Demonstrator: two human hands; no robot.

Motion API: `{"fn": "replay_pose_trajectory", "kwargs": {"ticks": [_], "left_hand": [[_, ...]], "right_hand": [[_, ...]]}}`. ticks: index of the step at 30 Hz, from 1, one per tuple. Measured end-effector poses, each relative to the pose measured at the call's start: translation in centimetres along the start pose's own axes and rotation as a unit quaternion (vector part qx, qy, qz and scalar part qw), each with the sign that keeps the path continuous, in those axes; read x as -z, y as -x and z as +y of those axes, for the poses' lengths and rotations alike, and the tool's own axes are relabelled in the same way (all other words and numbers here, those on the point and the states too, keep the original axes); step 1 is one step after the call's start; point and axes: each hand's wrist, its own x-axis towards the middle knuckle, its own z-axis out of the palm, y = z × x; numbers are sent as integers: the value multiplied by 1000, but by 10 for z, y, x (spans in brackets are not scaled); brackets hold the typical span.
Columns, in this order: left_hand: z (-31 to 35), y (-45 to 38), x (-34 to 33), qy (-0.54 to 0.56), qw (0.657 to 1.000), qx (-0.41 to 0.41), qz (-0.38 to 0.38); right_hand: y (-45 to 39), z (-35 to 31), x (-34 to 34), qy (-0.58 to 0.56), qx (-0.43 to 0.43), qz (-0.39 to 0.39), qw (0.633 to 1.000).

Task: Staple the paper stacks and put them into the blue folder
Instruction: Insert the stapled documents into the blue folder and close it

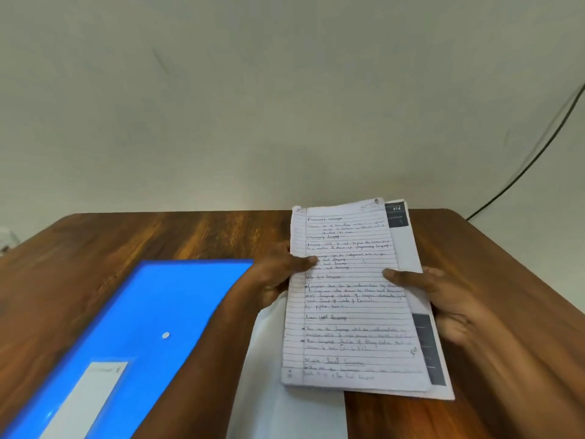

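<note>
Holding the paper stack up over the right half of the bench, I have both hands on it. My left hand grips the stack's left edge, thumb lying across the top sheet and the other fingers tucked behind. My right hand grips the right edge the same way, thumb on the front near the middle of the page, fingers curled round the back.

The top sheet is ruled and covered in handwriting that I cannot read through the blur. Behind it a printed sheet sticks out to the right, with a dark block at its top corner and another dark strip lower down. I cannot tell whether the sheets are stapled.

The blue folder lies flat on the bench to the left, closed, with a small white button on its flap and a pale label near the bottom edge. My left forearm crosses its right corner. A white sheet lies on the bench under the raised stack. A dark cable runs down the wall at far right.
</note>
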Motion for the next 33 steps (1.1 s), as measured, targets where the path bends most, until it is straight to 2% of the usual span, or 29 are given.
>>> {"fn": "replay_pose_trajectory", "kwargs": {"ticks": [10,16,22,24,26,28,30,33], "left_hand": [[3,12,4,-98,994,25,28],[-1,45,10,-179,979,34,93],[-4,94,31,-178,966,25,188],[-11,103,41,-251,938,3,240],[-18,111,51,-402,866,-14,299],[-27,120,56,-514,799,-7,312],[-34,126,58,-561,774,18,295],[-40,126,61,-562,774,43,287]], "right_hand": [[-4,17,-5,-20,-43,-76,996],[-1,27,-16,10,-55,-82,995],[2,32,-26,38,-49,-91,994],[2,36,-29,40,-51,-90,994],[2,39,-31,38,-56,-91,994],[2,41,-32,40,-58,-94,993],[2,43,-32,41,-62,-94,993],[0,45,-33,57,-61,-94,992]]}}
